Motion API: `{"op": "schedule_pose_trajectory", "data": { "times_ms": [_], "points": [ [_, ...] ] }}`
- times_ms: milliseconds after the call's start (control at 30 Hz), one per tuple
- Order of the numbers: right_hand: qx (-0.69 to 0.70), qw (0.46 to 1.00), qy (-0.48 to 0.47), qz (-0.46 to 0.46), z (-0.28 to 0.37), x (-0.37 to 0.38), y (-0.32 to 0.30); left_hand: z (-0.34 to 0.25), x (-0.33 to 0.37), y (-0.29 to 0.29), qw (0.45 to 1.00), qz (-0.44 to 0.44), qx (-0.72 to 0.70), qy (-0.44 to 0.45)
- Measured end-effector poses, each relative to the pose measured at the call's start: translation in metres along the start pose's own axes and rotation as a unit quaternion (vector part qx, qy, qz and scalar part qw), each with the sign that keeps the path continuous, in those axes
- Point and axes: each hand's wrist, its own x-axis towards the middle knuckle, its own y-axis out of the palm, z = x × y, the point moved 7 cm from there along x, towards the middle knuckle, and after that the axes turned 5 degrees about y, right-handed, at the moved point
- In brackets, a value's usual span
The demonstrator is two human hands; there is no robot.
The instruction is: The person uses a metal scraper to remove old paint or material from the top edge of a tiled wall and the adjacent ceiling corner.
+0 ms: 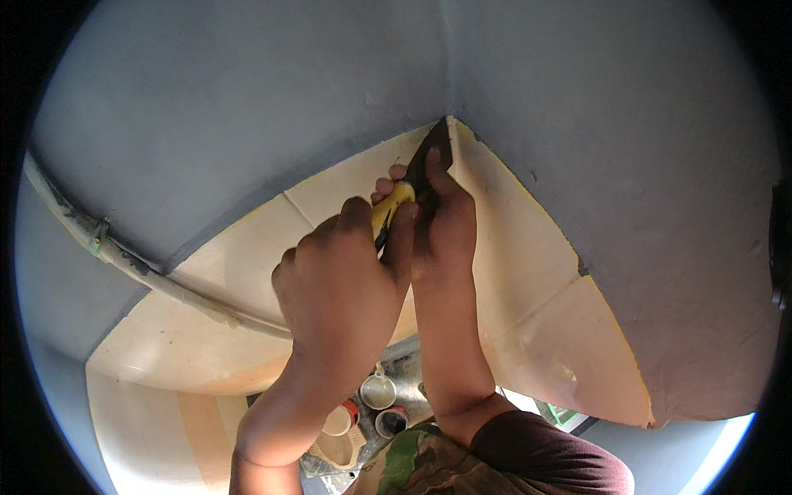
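Observation:
A scraper [386,210] with a yellow and black handle and a flat dark blade points up into the corner where two grey-blue walls meet the cream tiles. My left hand [342,272] is closed round its handle. Higher up, my right hand [445,210] grips the tool near the blade, thumb on the near face and fingertips showing on the left side. The blade's tip touches or nearly touches the corner, at the top of the tiles [322,190]. Part of the handle is hidden by my fingers.
A light-coloured pipe or cable [177,289] runs along the left wall, held by a clip [100,237]. Below, a round white container [378,391], a dark-filled cup [392,421] and a red-rimmed tub [339,419] stand close together. Rough yellow edging [528,194] lines the tiles' top.

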Motion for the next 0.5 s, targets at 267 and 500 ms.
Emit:
{"op": "schedule_pose_trajectory", "data": {
  "times_ms": [267,500],
  "points": [
    [-0.014,1.000,-0.006,-0.010,-0.004,-0.010,0.000,0.002,-0.005,0.001,0.998,-0.016,-0.046,-0.027],
    [-0.096,0.991,0.079,0.049,-0.115,-0.035,-0.002,0.093,-0.083,-0.018,0.989,-0.093,-0.090,-0.077]
  ]
}}
